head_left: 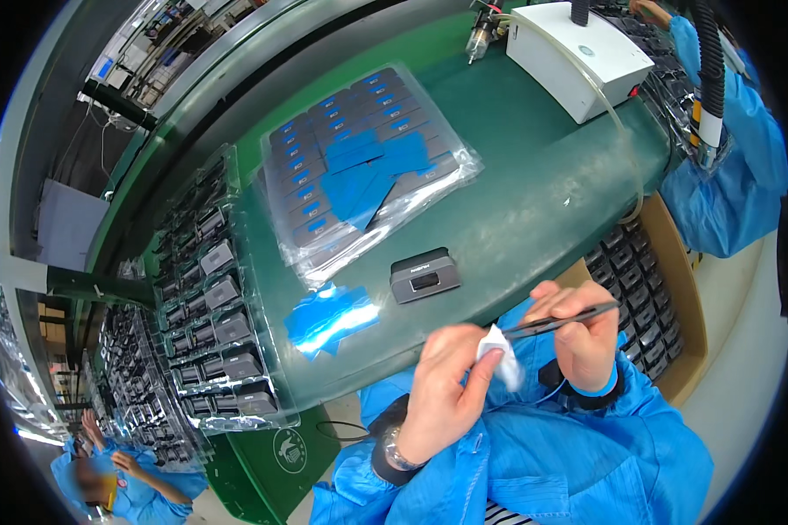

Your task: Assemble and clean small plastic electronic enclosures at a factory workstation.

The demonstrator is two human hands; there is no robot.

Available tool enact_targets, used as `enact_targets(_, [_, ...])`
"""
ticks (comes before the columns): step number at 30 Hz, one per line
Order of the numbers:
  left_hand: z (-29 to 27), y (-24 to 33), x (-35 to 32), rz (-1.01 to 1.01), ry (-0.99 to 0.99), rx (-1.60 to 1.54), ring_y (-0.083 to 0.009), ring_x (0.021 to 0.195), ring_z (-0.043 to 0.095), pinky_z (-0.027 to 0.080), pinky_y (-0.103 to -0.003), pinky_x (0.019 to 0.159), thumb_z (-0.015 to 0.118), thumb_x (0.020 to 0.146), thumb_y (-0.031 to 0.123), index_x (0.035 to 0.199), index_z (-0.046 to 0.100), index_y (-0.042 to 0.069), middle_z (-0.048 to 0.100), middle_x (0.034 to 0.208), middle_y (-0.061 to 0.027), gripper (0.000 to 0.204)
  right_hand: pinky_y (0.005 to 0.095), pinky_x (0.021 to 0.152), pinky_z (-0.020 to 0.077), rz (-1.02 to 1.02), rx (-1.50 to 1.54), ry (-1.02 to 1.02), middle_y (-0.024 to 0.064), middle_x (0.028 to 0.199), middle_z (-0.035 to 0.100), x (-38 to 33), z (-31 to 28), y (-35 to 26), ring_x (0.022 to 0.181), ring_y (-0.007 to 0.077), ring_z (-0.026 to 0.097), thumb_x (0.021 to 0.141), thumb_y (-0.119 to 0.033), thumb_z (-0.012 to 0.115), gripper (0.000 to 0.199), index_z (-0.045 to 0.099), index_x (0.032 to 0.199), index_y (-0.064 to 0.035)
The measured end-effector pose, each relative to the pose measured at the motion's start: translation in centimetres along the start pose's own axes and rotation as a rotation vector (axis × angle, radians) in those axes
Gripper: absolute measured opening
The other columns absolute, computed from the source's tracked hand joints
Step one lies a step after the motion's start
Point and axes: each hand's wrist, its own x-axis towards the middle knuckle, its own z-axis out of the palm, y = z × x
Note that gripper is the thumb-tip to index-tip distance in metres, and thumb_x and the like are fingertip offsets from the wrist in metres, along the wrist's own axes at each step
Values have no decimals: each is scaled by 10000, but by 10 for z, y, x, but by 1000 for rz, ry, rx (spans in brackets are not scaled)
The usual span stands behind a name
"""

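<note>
My left hand (446, 381) pinches a small white cloth (506, 363) between thumb and fingers, in front of my body. In my right hand (584, 337) is a pair of dark tweezers (562, 321), held almost level. Their tips point left and meet the cloth at my left fingertips. Past my hands, a dark grey device housing (425, 276) with a rectangular opening lies on the green table mat (517, 219). To its left is a loose pile of shiny blue film pieces (331, 319).
A clear tray (460, 166) of dark flat parts, with blue sheets (359, 184) on top, lies farther back. Another tray (236, 337) of black housings lines the left. A white machine (578, 61) stands back right, above a carton (687, 297) of black parts. Co-workers (727, 201) sit at both sides.
</note>
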Motion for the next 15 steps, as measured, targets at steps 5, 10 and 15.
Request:
enact_targets(5, [-27, 25, -22, 135, 16, 288, -265, 658, 536, 409, -365, 613, 661, 754, 57, 768, 596, 14, 550, 678, -99, 79, 408, 940, 340, -460, -973, -459, 112, 910, 687, 9, -5, -39, 866, 238, 656, 737, -67, 709, 91, 671, 816, -44])
enact_targets(10, [-50, 21, -26, -47, -106, -28, -204, 668, 565, 426, -301, 618, 644, 724, 4, 819, 639, 17, 605, 743, -99, 96, 485, 1071, 165, -49, 155, -652, 141, 851, 689, 6, -22, -34, 894, 270, 651, 715, -62, 726, 117, 673, 819, -70])
enact_targets(15, [1, 18, -53, -302, -283, -613, -217, 595, 579, 444, -302, 542, 479, 824, 16, 868, 598, 25, 600, 691, -100, 127, 477, 999, 340, -292, 13, -133, 256, 1042, 617, -35, 38, 18, 1003, 328, 610, 804, -32, 642, 110, 615, 910, -17])
